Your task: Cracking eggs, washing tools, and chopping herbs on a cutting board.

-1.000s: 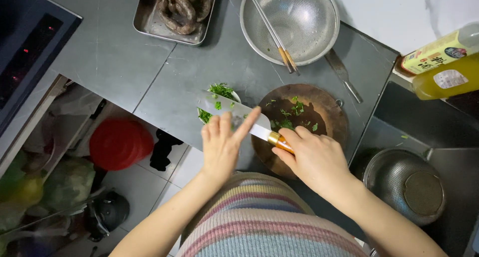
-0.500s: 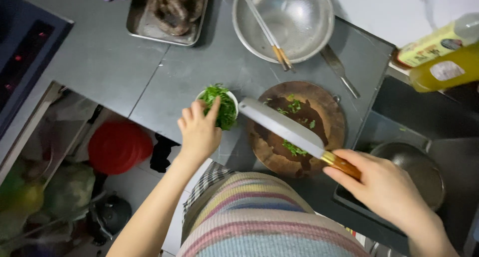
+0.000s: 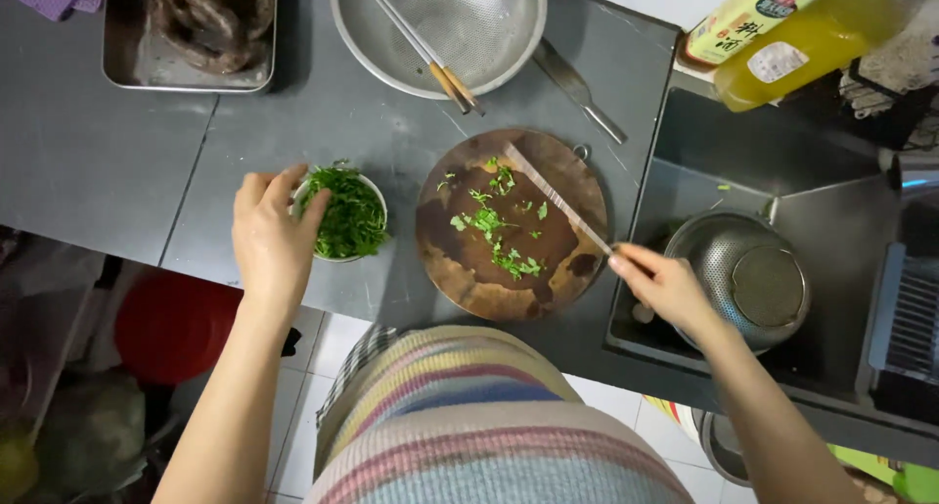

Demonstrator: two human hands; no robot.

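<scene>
Bowl (image 3: 344,215) of chopped herbs on grey surface (image 3: 117,161), just left of board (image 3: 511,225). Left hand (image 3: 272,238) cupped against bowl's left rim. Right hand (image 3: 663,285) grips knife (image 3: 556,199), blade running diagonally far-left across board. Hands well apart.

2 bottles (image 3: 782,34) lie tilted at the top right corner, beyond the sink (image 3: 704,142), touching each other. Nearer bottle (image 3: 831,29): clear plastic, yellow liquid inside, small white label (image 3: 776,62) with red edging on its side. Farther bottle (image 3: 738,20): wrapped in a yellow-and-white label with a red band and a dark round mark near its top.
</scene>
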